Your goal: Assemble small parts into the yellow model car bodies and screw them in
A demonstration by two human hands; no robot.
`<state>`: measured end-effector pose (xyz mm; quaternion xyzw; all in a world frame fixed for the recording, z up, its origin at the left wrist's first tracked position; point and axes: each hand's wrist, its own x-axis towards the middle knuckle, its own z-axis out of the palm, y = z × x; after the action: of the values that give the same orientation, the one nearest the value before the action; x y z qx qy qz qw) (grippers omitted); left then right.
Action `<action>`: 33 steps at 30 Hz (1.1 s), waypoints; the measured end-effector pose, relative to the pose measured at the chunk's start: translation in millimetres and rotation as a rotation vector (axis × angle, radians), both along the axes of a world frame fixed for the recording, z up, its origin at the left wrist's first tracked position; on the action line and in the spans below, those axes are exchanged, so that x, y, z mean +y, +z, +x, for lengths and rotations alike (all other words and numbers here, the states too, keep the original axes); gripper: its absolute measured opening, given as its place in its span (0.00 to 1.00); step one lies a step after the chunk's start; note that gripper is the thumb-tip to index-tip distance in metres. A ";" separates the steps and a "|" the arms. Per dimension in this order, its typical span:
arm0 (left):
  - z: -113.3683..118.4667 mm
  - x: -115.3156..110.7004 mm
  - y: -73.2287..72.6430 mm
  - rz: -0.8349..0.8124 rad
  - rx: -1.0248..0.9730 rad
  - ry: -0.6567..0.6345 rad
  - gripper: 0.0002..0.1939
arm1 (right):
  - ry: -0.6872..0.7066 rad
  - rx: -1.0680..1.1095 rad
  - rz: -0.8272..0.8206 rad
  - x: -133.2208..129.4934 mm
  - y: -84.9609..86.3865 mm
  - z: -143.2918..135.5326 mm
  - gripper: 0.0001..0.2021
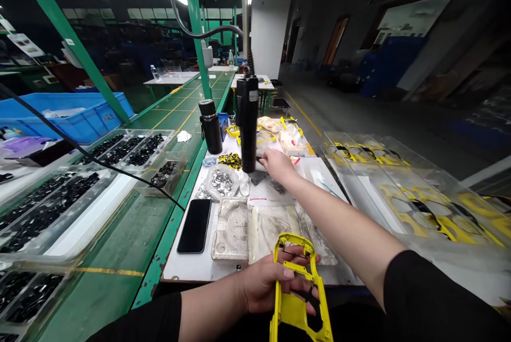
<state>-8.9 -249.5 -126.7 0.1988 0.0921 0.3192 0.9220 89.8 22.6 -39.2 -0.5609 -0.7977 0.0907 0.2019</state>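
Observation:
My left hand [271, 281] is closed around a yellow plastic housing frame [297, 299] with large openings, low in front of me. The frame is tilted, with its far end over the table edge. My right hand [277, 165] reaches forward past the middle of the table, its fingers pinched together. Dark flat pieces [275, 182] lie just below it. What the fingertips hold, if anything, is hidden partly by a black electric screwdriver [247, 124] hanging upright in front. Nearer to me sits a worn, whitish molded fixture block [231, 230].
A black phone [194, 226] and a bag of small silvery parts [222, 181] lie left. A black bottle [210, 126] stands behind. Trays of black parts [48, 203] rest on the green conveyor [112, 278]. Clear trays with yellow frames [423, 198] stand right.

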 end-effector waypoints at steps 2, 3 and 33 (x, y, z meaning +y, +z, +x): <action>1.5 -0.7 -0.9 -0.008 -0.007 0.013 0.34 | -0.026 -0.008 0.002 -0.5 -0.9 0.9 0.12; 2.2 -0.9 -1.5 -0.011 -0.008 0.018 0.34 | -0.038 -0.011 0.001 -0.6 -1.6 1.7 0.11; -1.2 0.6 -1.7 -0.074 0.021 -0.019 0.35 | -0.001 0.604 -0.124 -49.6 -1.7 52.8 0.13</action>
<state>-10.1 -248.9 -128.4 0.1689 0.1116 0.3047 0.9307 142.6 -27.0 -40.9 -0.5205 -0.6942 0.3017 0.3951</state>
